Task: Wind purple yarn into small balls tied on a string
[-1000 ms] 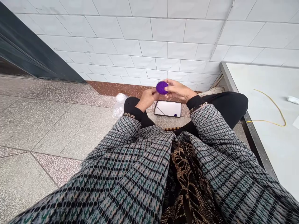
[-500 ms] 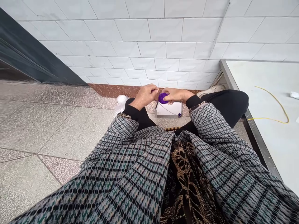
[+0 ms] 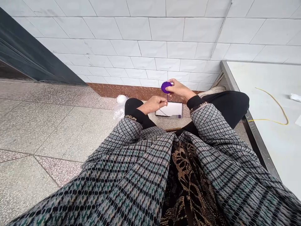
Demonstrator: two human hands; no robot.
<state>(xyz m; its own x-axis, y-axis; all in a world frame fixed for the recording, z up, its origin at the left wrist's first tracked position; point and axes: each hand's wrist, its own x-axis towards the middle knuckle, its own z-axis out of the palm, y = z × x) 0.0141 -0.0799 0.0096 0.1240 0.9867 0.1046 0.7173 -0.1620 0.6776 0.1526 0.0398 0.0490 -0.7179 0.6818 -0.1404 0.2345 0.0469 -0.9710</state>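
While our right hand (image 3: 180,89) grips the ball of purple yarn (image 3: 166,87) by its side, our left hand (image 3: 154,104) pinches the thin purple strand (image 3: 167,98) just below it. The strand runs short and straight between our hands. Neither hand is let go, and neither is squeezed into a fist.

Just under our hands sits a shallow box (image 3: 172,108) with a white inside and dark edges. A dark thread (image 3: 162,112) lies across its left part, but we can't tell if it joins our ball. The near edge of the box is blurred, so we can't see well what is there.

We think the ball could slip, because only our thumb and fingers hold it. It might then drop in the box or roll on the floor and come undone. If our left hand pulls too hard, the strand could snap or dig in. If it goes slack, it could twist into a knot.

Past our left hand, a clear plastic bag (image 3: 119,113) with something white in it rests on the speckled floor (image 3: 94,122). Beyond both hands stands a wall (image 3: 138,28) of white tiles. Out past our right arm is a pale table (image 3: 265,73), with a bent yellow cord (image 3: 278,105) on top.
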